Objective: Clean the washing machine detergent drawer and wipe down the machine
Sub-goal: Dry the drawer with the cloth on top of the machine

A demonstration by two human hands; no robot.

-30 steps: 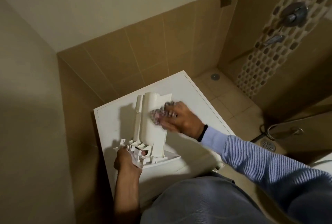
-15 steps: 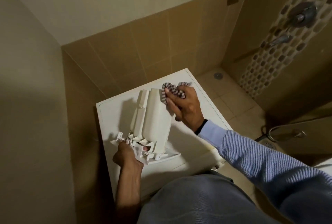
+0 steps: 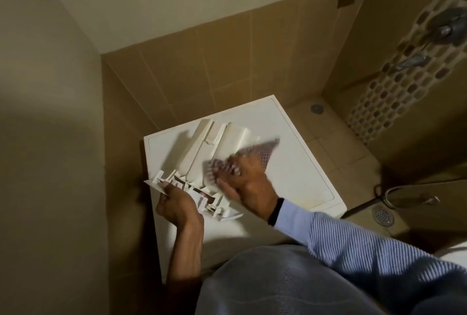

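Novice: Drawer placement first, please. Where is it?

Old hand: The cream-white moulded plastic detergent drawer (image 3: 217,142) is out of its slot. It lies on the flat top of the white washing machine (image 3: 303,175), underside up as far as I can judge. Its front panel points toward the person and reaches the machine's left edge.

Novice: And the hands?

Old hand: The left hand (image 3: 177,206) is closed round the front-panel end, steadying it. The right hand (image 3: 245,178) lies over a checked grey-and-white cloth (image 3: 265,151), with the fingers spread fairly flat and pressing it on the drawer's near half. Motion blur smears the fingertips, so I cannot vouch for finer detail. A tail of cloth trails off to the far right.

Novice: How is this wipe done well?

Old hand: As I judge it, use long strokes along the ribs, not across them, so the cloth runs into the grooves. Grip firmly with the left hand, since the drawer rests on an uneven face and will likely rock. The webbed pockets behind the front panel look the hardest to reach, and a folded cloth corner pushed in with one finger would suit them. Gather that loose tail so it doesn't drag.
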